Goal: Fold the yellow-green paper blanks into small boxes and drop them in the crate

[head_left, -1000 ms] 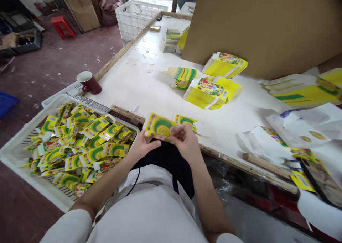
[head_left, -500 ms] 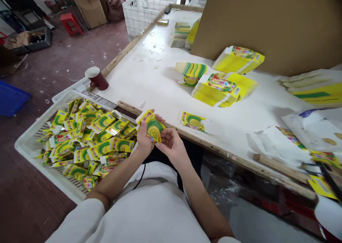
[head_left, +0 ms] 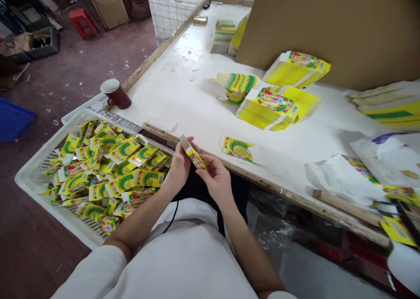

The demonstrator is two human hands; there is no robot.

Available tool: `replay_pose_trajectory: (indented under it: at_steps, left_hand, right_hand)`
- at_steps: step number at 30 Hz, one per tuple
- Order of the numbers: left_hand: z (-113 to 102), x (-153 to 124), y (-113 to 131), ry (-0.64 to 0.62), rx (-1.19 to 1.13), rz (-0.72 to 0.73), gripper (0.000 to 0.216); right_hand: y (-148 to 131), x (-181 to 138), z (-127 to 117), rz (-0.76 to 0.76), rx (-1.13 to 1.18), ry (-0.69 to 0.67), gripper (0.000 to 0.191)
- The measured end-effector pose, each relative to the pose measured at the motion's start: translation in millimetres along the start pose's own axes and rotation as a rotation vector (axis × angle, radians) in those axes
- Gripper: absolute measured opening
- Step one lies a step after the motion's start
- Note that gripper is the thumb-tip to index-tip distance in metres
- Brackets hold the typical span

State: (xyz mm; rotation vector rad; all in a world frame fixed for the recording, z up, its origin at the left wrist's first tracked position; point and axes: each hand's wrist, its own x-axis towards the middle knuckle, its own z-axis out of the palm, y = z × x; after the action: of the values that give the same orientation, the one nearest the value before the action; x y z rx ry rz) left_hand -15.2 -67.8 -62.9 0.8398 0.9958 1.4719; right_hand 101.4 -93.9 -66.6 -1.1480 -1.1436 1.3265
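Between my two hands, above my lap at the table's edge, is a small yellow carton (head_left: 194, 155) turned with its narrow printed side up. A pale flap stands out at its far left end. My left hand (head_left: 180, 165) is closed round the left end of the carton. My right hand (head_left: 215, 174) pinches the lower right end with thumb and fingers. On the table just beyond lies a flat yellow and green carton (head_left: 239, 148). To my left, a white plastic crate (head_left: 31, 170) holds several similar small cartons (head_left: 123, 183).
A maroon mug (head_left: 116, 94) stands at the left table edge. Stacks of flat yellow cartons (head_left: 267, 108) lie mid-table, before a large brown cardboard sheet (head_left: 315, 32). White paper (head_left: 341, 176) and a wooden strip (head_left: 348, 208) lie at right. A red stool (head_left: 83, 23) stands on the floor.
The carton has been turned in my hands from its broad spiral-printed face to its narrow side, with the pale end flap now showing. Both hands still hold it. My view shifted slightly.
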Motion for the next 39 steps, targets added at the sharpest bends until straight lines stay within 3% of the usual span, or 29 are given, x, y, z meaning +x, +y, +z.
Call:
replay_pose_trajectory:
  at_steps: [3, 5, 7, 10, 13, 15, 16, 19, 21, 25, 28, 30, 35, 39]
  left_hand:
    - [-11.1, 0.7, -3.0, 0.037, 0.049, -0.012, 0.034]
    - [-19.7, 3.4, 6.6, 0.016, 0.111, -0.018, 0.027]
    - [-28.9, 7.0, 29.2, -0.086, 0.189, 0.005, 0.036]
    - [-39.0, 10.4, 73.7, -0.306, 0.372, 0.134, 0.076]
    - [-37.0, 7.8, 96.4, -0.499, 0.778, 0.184, 0.111]
    - [-30.3, 3.6, 90.9, -0.574, 0.994, 0.147, 0.107]
    - [-26.9, 1.3, 83.9, -0.584, 1.053, 0.131, 0.097]
    - [-20.8, -5.1, 60.4, -0.532, 1.136, 0.166, 0.074]
    - [-20.2, -8.8, 49.8, -0.522, 1.158, 0.247, 0.076]
    - [-21.0, -14.5, 39.6, -0.629, 1.159, 0.394, 0.080]
    - [-22.1, -16.8, 34.8, -0.678, 1.182, 0.468, 0.073]
    - [-23.5, -16.9, 33.0, -0.677, 1.201, 0.473, 0.066]
    - [-26.7, -12.1, 31.7, -0.657, 1.186, 0.381, 0.069]
    - [-25.5, -9.1, 29.4, -0.583, 1.121, 0.425, 0.080]
  right_hand:
    - [-4.4, 3.4, -10.6, -0.004, -0.020, 0.038, 0.014]
    - [-9.7, 2.9, -18.7, -0.050, -0.093, 0.063, 0.011]
    - [-17.0, 1.6, -27.9, -0.172, -0.232, 0.090, 0.012]
    - [-28.7, -0.1, -39.9, -0.402, -0.538, 0.101, 0.021]
    - [-33.7, -2.7, -41.3, -0.567, -0.716, -0.043, 0.031]
    - [-31.4, -5.7, -36.5, -0.645, -0.709, -0.108, 0.034]
    - [-28.9, -7.2, -33.5, -0.667, -0.676, -0.078, 0.035]
    - [-19.2, -9.5, -26.5, -0.587, -0.435, 0.149, 0.063]
    - [-13.4, -8.0, -23.6, -0.371, -0.169, 0.167, 0.072]
    - [-9.1, 0.1, -20.2, 0.178, 0.350, -0.173, 0.061]
    - [-9.2, 4.8, -19.3, 0.332, 0.482, -0.405, 0.065]
    - [-7.2, 4.9, -19.0, 0.312, 0.460, -0.443, 0.068]
    - [1.9, -3.9, -16.9, 0.031, 0.249, -0.288, 0.079]
    - [3.6, -6.3, -17.5, -0.281, -0.188, -0.202, 0.050]
